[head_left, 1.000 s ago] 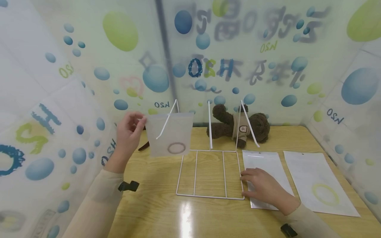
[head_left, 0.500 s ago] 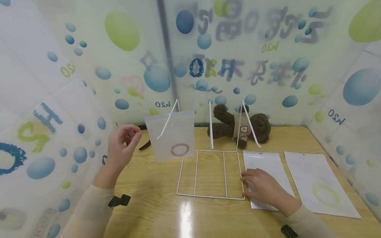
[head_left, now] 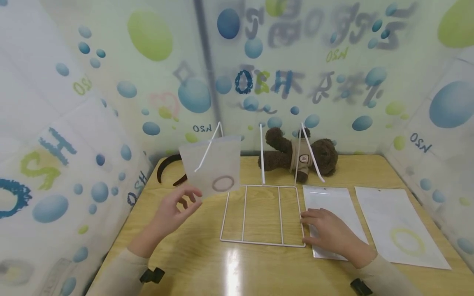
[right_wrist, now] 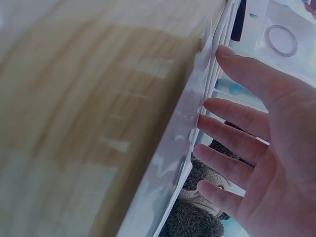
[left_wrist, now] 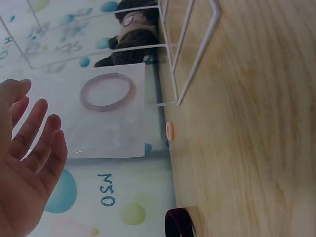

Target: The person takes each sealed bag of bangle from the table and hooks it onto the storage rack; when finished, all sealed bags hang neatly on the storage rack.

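Note:
A frosted zip bag [head_left: 207, 164] with a pinkish bangle [head_left: 223, 183] inside hangs from the left hook of a white wire display rack [head_left: 280, 213]. My left hand [head_left: 172, 211] is beside the bag's lower left corner, fingers loosely bent and holding nothing; the left wrist view shows the bangle [left_wrist: 107, 92] through the plastic. My right hand [head_left: 331, 231] lies low over a white bag [head_left: 329, 201] on the table, its fingertips right at the rack's right base wire. In the right wrist view its fingers [right_wrist: 232, 136] are spread and relaxed.
A second white bag [head_left: 400, 213] with a yellow ring lies at the right. Behind the rack a brown teddy bear [head_left: 303, 154] lies on its side. A dark headband [head_left: 166, 164] sits at the back left of the wooden table [head_left: 192, 263], with printed walls around.
My left hand let go of the bag's left edge, drew back left, then came down and right to its lower corner. The bag swung slightly. My right hand stayed put.

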Demonstrator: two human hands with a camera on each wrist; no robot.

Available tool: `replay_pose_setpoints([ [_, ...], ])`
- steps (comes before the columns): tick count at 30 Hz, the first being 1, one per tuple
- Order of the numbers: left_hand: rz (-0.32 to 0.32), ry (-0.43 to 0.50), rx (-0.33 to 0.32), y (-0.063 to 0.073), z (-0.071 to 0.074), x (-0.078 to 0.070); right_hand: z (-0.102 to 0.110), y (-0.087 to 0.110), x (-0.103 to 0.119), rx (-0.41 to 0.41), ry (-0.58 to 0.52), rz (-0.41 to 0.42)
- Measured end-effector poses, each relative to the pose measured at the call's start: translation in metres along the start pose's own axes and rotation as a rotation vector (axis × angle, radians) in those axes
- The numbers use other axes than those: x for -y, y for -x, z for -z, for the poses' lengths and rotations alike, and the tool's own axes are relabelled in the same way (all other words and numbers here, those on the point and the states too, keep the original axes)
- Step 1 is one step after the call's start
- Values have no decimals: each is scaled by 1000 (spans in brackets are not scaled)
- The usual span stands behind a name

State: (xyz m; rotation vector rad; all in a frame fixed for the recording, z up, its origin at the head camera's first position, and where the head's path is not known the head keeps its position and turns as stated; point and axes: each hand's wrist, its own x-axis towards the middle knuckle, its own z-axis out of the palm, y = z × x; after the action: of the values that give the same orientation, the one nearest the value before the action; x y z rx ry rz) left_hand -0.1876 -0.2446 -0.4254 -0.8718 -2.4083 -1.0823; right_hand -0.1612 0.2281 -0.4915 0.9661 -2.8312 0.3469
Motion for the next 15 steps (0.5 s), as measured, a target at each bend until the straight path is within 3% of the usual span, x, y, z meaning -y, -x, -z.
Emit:
replay_pose_setpoints([
  [8, 81, -63, 280, 13, -23, 8, -1, 1, -1, 13, -4, -2],
  [15, 113, -116, 427, 23, -45, 14, -2, 2, -2, 16, 16, 1],
])
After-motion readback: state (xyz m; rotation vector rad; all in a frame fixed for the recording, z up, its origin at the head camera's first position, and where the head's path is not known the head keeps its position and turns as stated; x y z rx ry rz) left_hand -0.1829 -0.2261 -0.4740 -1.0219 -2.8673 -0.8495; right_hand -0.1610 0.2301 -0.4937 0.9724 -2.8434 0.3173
